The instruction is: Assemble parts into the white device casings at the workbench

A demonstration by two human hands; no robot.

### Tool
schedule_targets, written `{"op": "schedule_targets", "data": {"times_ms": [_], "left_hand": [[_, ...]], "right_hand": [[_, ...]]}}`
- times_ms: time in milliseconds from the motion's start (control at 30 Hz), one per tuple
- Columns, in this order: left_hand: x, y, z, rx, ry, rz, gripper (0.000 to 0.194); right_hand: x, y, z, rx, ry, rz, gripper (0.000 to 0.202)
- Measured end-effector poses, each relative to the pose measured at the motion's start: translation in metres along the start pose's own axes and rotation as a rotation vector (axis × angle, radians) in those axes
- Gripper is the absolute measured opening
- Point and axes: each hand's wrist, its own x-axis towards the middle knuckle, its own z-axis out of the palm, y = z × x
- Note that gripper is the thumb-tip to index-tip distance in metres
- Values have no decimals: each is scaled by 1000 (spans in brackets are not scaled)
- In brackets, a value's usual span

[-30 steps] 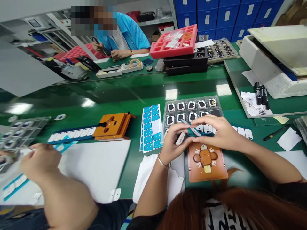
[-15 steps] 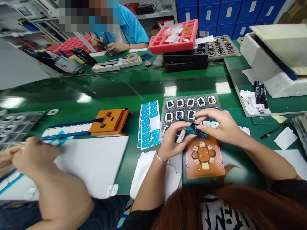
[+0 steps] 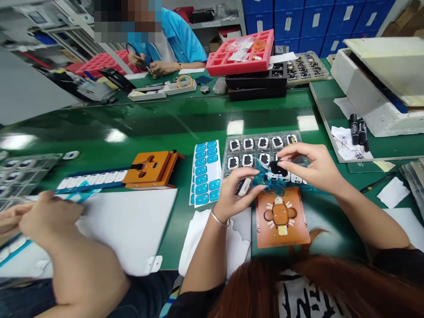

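Left hand: my fingers curled shut, thumb up, bracelet on the wrist, forearm running near to far.
Right hand: farther right, my fingertips pinched together, wrist bent, forearm angling in from the right.

The left hand gripped a small silver rectangular part and a translucent blue film. The right hand pinched a small black square piece over the clear plastic compartment tray. An orange flat jig plate lay just below on the glossy green table.
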Motion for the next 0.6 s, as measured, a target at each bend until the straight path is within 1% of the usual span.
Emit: {"op": "schedule_targets", "data": {"times_ms": [133,233,367,400,467,533,600], "left_hand": [[0,-1,-2,41,16,0,36],[-1,-3,-7,67,42,-43,35],[0,-7,-14,84,104,-115,34],[0,-9,-16,91,125,-147,34],[-1,-18,-19,126,170,-253,33],[-6,-33,-22,209,221,-393,35],[-12,-48,-25,310,236,-502,40]], "right_hand": [[0,0,-2,3,78,36,11],[0,1,-5,-6,123,57,14],[1,3,-8,6,143,80,16],[2,4,-9,22,136,91,17],[2,4,-9,72,107,123,19],[3,4,-9,140,72,164,22],[3,3,-9,218,46,206,25]]}}
